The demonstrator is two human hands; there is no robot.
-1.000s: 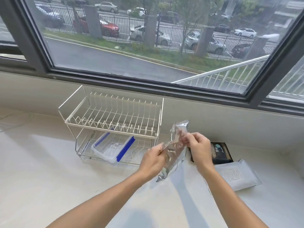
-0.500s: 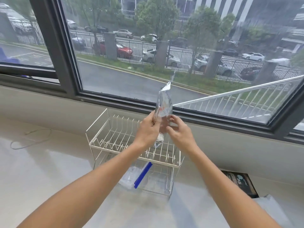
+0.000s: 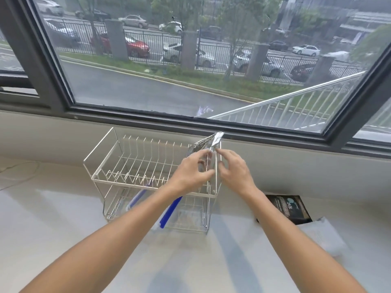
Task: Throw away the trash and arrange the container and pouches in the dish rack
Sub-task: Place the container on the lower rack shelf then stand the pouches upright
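Observation:
A white wire dish rack (image 3: 101, 154) with two tiers stands on the pale counter below the window. A silver foil pouch (image 3: 208, 142) stands tilted at the right end of the upper tier, its top poking above the rack's rim. My left hand (image 3: 190, 173) grips the pouch from the left, and my right hand (image 3: 234, 172) pinches its right edge with thumb and forefinger. A clear container with blue clips (image 3: 169, 212) lies in the lower tier, partly hidden by my left forearm.
A black pouch (image 3: 289, 208) lies on the counter right of the rack, with a pale grey pouch (image 3: 321, 233) just in front of it. A thin cable (image 3: 21, 166) loops at the far left. A window sill and wall run close behind the rack.
Both hands have carried the silver pouch from the counter up over the rack and then lowered it into the right end of the upper tier.

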